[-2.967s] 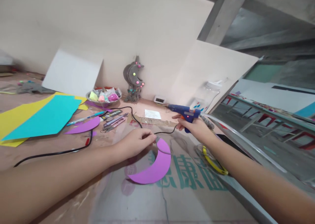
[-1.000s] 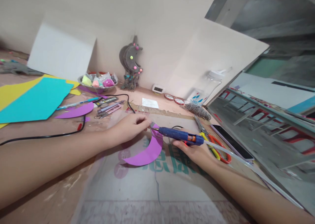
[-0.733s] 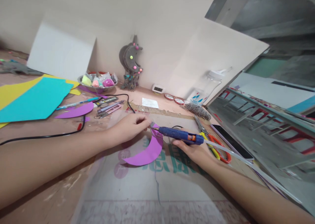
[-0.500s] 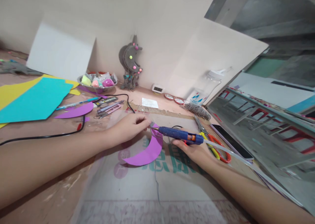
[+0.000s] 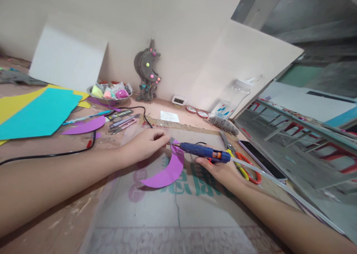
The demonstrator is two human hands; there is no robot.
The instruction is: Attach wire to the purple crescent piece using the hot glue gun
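Note:
A purple paper crescent (image 5: 170, 173) is held just over the plastic-covered work surface, its upper tip pinched between the thumb and fingers of my left hand (image 5: 150, 143). A small bit of grey yarn (image 5: 172, 140) shows at that tip, beside my fingertips. My right hand (image 5: 220, 169) grips a blue hot glue gun (image 5: 196, 150), whose nozzle points left at the crescent's upper end. Whether the nozzle touches the paper I cannot tell. A clear glue stick (image 5: 262, 174) trails from the gun's back end.
Scissors (image 5: 242, 164), a phone (image 5: 262, 159) and a grey yarn skein (image 5: 224, 125) lie to the right. Pens and cutters (image 5: 124, 123), cyan paper (image 5: 41, 114) and a bowl of clay packets (image 5: 110, 92) are at left. A decorated grey moon (image 5: 147, 70) stands against the wall.
Very little differs. The glue gun's nozzle sits slightly farther right of my left fingertips; the crescent and both hands stay in nearly the same place.

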